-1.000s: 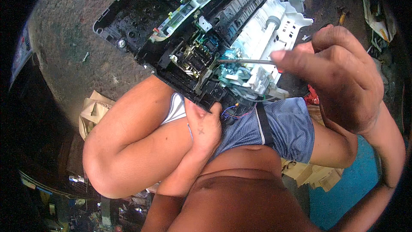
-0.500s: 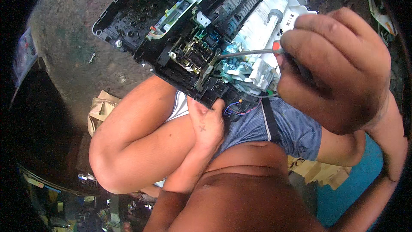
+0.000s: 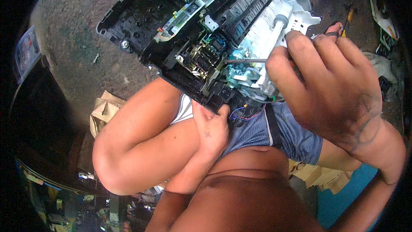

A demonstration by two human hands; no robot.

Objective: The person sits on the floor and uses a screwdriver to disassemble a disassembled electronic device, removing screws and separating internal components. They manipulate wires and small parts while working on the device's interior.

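Observation:
A partly stripped printer body, black with white and blue-stained plastic parts, rests tilted near my lap. My left hand grips its near lower edge, thumb on top and the other fingers hidden beneath. My right hand is closed round a screwdriver, whose handle is mostly hidden in the fist. The metal shaft points left, its tip at the soiled mechanism inside the black frame. Blue and red wires hang out by my left thumb. A white roller part lies along the printer's right side.
Stained ground surrounds the printer. Crumpled brown paper lies beside my left knee, and brown cardboard beneath my right thigh. A dark round container stands at left, with mixed scrap below it. A yellow-handled thing lies at far right.
My right hand has turned at the wrist, showing more of its back, with the screwdriver tip still at the mechanism. The printer and my left hand sit slightly further right and lower in view.

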